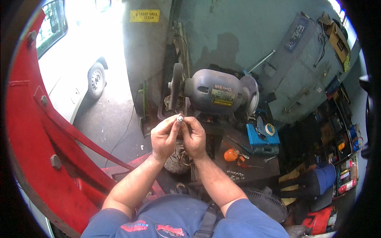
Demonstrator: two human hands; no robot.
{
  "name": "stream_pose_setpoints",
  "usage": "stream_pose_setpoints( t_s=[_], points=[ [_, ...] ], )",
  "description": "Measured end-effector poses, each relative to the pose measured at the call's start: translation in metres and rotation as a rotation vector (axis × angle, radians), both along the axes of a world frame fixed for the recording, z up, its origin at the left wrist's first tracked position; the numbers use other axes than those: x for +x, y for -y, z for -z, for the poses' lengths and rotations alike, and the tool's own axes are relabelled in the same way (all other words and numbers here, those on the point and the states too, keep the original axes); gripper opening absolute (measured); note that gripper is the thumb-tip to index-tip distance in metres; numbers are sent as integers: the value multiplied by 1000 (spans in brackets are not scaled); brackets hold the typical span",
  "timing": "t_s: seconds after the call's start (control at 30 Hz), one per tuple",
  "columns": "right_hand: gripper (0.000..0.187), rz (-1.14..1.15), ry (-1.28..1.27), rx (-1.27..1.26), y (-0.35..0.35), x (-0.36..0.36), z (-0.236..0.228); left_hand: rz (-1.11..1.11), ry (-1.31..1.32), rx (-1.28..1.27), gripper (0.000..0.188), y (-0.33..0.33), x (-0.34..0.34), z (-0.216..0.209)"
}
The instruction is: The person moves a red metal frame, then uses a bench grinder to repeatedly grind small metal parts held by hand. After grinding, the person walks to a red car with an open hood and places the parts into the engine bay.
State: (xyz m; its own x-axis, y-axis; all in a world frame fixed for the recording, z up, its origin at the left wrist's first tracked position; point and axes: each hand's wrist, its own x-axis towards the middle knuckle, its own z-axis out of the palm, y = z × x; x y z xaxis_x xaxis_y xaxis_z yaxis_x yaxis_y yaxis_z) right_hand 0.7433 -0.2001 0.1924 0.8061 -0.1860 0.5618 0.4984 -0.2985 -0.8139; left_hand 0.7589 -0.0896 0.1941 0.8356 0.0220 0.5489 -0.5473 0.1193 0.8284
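Note:
Both hands meet in front of me, just below a grey bench grinder (214, 89). Between their fingertips is a small silver metal part (179, 118) with a round end, too small to name more exactly. My left hand (164, 137) pinches it from the left, fingers curled. From the other side my right hand (193, 138) closes on the same part with thumb and fingers. The grinder's dark wheel (176, 87) stands just beyond the left hand, and its pale wheel (252, 95) is farther right. Most of the part's length is hidden by the fingers.
On the bench (258, 170) to the right lie an orange oil can (230, 154), a spanner (270, 159), several small metal pieces (235, 175) and a blue case (262, 135). Red steel framework (51, 131) fills the left. A fan (266, 203) and another person (323, 178) are at right.

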Motion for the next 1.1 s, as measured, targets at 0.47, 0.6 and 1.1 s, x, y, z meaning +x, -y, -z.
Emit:
stream_pose_setpoints(
  t_s=[0.47,0.6,1.1],
  points=[
    [9,86,-159,42,5,1,-3,141,-346,-148,29,17,4,14],
    [13,119,-213,13,5,22,12,96,-410,-34,33,17,31,30],
    [16,91,-115,-230,29,-52,8,466,-652,-201,25,9,-20,39]
  ],
)
